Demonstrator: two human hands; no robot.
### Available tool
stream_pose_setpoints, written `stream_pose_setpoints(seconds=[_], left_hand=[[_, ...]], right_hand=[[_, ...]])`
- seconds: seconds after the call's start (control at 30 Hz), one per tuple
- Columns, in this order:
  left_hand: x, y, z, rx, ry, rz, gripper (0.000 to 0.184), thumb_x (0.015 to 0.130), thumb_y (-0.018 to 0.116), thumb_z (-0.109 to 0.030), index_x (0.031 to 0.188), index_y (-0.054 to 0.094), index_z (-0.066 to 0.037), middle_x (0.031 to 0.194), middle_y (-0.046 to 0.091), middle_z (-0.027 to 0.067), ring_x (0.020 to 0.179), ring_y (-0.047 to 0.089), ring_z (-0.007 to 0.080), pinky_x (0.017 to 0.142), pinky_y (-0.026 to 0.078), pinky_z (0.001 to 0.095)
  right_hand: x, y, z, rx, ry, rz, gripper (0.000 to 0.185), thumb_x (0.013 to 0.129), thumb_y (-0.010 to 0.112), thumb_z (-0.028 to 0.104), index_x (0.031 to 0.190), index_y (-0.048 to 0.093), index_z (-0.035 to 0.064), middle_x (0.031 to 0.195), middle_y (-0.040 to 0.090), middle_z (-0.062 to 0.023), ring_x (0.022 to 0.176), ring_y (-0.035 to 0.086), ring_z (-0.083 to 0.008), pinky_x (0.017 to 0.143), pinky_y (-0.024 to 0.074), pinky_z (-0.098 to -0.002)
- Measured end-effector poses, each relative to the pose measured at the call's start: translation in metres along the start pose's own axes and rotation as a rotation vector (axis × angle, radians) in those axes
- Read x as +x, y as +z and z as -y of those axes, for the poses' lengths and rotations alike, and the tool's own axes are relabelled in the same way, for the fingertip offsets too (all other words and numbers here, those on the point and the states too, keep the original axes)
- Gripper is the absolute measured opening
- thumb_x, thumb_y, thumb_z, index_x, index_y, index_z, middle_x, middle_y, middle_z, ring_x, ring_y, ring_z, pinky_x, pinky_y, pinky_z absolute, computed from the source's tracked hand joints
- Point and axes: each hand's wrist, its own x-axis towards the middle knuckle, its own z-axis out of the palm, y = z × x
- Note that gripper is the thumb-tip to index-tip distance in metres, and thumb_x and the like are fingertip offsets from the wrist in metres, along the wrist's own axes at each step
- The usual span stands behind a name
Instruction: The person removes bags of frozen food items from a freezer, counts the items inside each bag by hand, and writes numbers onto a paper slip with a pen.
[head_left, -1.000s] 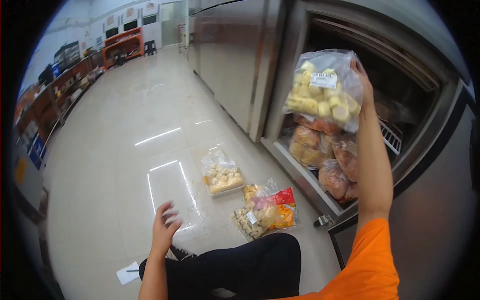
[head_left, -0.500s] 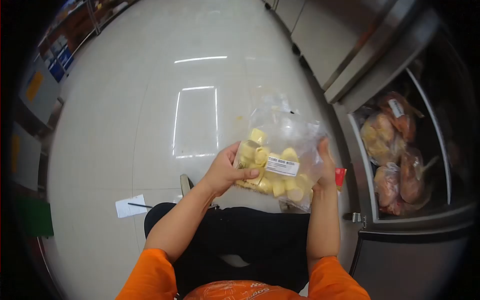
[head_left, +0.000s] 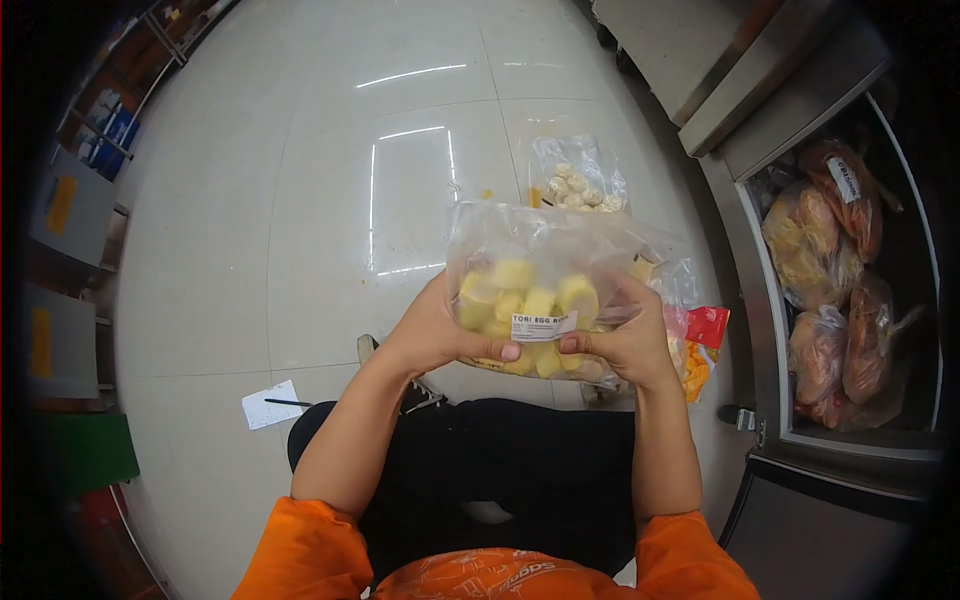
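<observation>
Between my two hands is a clear plastic bag of yellow egg roll pieces (head_left: 512,285), held up above my lap. Its white label reads "TORI EGG" and a word partly covered by my thumb. My left hand (head_left: 440,330) grips the bag's left side, thumb across the front. My right hand (head_left: 630,335) grips the right side, its thumb at the label's edge. The other fingers of both hands are behind the bag, out of sight.
On the floor beyond lies a bag of pale round pieces (head_left: 582,188). A red and orange packet (head_left: 703,345) rests by my right arm. To the right, an open steel fridge (head_left: 745,250) holds several bags of meat (head_left: 812,245). Left, a paper with a pen (head_left: 268,408) lies on the floor.
My right hand has shifted left and closed on the bag's front right side, near the label. The bag now faces me more squarely. More of the floor items behind it show.
</observation>
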Motion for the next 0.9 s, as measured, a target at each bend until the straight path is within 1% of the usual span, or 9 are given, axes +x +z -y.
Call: stream_pose_setpoints(seconds=[0.13, 0.23, 0.33, 0.43, 0.5, 0.57, 0.67, 0.8, 0.9], left_hand=[[0.006, -0.001, 0.007, -0.055, -0.151, -0.085, 0.082, 0.063, 0.095, -0.006, 0.134, 0.055, -0.002, 0.128, 0.064, 0.0112, 0.123, 0.059, 0.0211, 0.101, 0.051, 0.0364], [0.009, 0.001, 0.014, -0.092, -0.105, -0.113, 0.083, 0.065, 0.095, -0.008, 0.136, 0.051, -0.001, 0.135, 0.06, 0.014, 0.125, 0.059, 0.021, 0.097, 0.054, 0.0362], [0.011, 0.015, 0.031, 0.078, 0.214, -0.365, 0.091, 0.072, 0.093, -0.013, 0.146, 0.042, -0.003, 0.143, 0.053, 0.0145, 0.129, 0.055, 0.0223, 0.103, 0.051, 0.0381], [0.011, 0.021, 0.051, 0.429, 0.494, -0.443, 0.092, 0.089, 0.078, -0.045, 0.156, 0.029, -0.007, 0.148, 0.047, 0.014, 0.134, 0.051, 0.0275, 0.11, 0.045, 0.0433], [0.008, 0.036, 0.057, -0.263, 0.298, -0.232, 0.092, 0.092, 0.059, -0.065, 0.159, 0.026, -0.009, 0.149, 0.047, 0.014, 0.136, 0.049, 0.0305, 0.114, 0.041, 0.0464], [0.015, 0.034, 0.071, -0.864, 0.111, -0.169, 0.104, 0.09, 0.029, -0.086, 0.16, 0.026, -0.01, 0.153, 0.045, 0.0158, 0.139, 0.046, 0.0346, 0.116, 0.038, 0.0494], [0.024, 0.005, 0.086, -1.096, 0.085, 0.099, 0.097, 0.094, 0.037, -0.079, 0.162, 0.021, -0.012, 0.163, 0.029, 0.0159, 0.146, 0.036, 0.0349, 0.12, 0.032, 0.0519], [0.017, 0.008, 0.037, -1.103, 0.009, 0.035, 0.11, 0.086, 0.037, -0.089, 0.158, 0.03, -0.007, 0.156, 0.04, 0.0206, 0.14, 0.045, 0.0391, 0.115, 0.039, 0.0548], [0.008, -0.012, 0.025, -1.091, 0.023, 0.059, 0.109, 0.086, 0.037, -0.089, 0.158, 0.029, -0.007, 0.156, 0.04, 0.0205, 0.14, 0.045, 0.0391, 0.114, 0.039, 0.0549]], right_hand=[[0.001, 0.001, -0.003, 0.116, 0.004, -0.002, 0.072, 0.069, 0.092, 0.001, 0.133, 0.06, -0.0036, 0.125, 0.068, -0.0119, 0.116, 0.063, -0.0199, 0.1, 0.0526, -0.034], [0.0, 0.001, 0.004, 0.155, 0.037, -0.028, 0.07, 0.071, 0.09, -0.001, 0.134, 0.059, -0.005, 0.128, 0.066, -0.0136, 0.117, 0.063, -0.0204, 0.101, 0.0529, -0.0344], [-0.002, 0.0, 0.001, 0.114, 0.004, -0.095, 0.067, 0.075, 0.088, 0.0, 0.135, 0.058, -0.0054, 0.131, 0.065, -0.0148, 0.117, 0.063, -0.0207, 0.102, 0.0528, -0.0357], [-0.011, 0.012, -0.003, -0.068, -0.092, -0.156, 0.067, 0.079, 0.086, 0.007, 0.138, 0.056, -0.0058, 0.134, 0.063, -0.0177, 0.119, 0.063, -0.0239, 0.104, 0.0517, -0.0389], [-0.024, 0.045, 0.01, -0.103, -0.11, -0.131, 0.073, 0.081, 0.087, 0.017, 0.141, 0.052, -0.0064, 0.136, 0.061, -0.0213, 0.122, 0.063, -0.0296, 0.105, 0.0502, -0.0426], [-0.033, 0.069, 0.02, -0.522, -0.393, 0.054, 0.08, 0.078, 0.09, 0.022, 0.141, 0.052, -0.0071, 0.138, 0.061, -0.0213, 0.125, 0.062, -0.0333, 0.104, 0.0499, -0.0401], [-0.038, 0.092, 0.016, -0.609, -0.499, 0.134, 0.081, 0.078, 0.089, 0.026, 0.143, 0.052, -0.0031, 0.143, 0.056, -0.0237, 0.13, 0.057, -0.0373, 0.107, 0.0461, -0.0419], [-0.035, 0.06, 0.009, -0.516, -0.659, 0.157, 0.072, 0.083, 0.085, 0.025, 0.142, 0.052, -0.0001, 0.141, 0.058, -0.0215, 0.131, 0.056, -0.0335, 0.109, 0.0439, -0.0398], [-0.026, 0.032, 0.001, -0.501, -0.614, -0.202, 0.065, 0.084, 0.084, 0.017, 0.138, 0.053, -0.0016, 0.123, 0.065, -0.0183, 0.112, 0.064, -0.0311, 0.098, 0.051, -0.0394]])
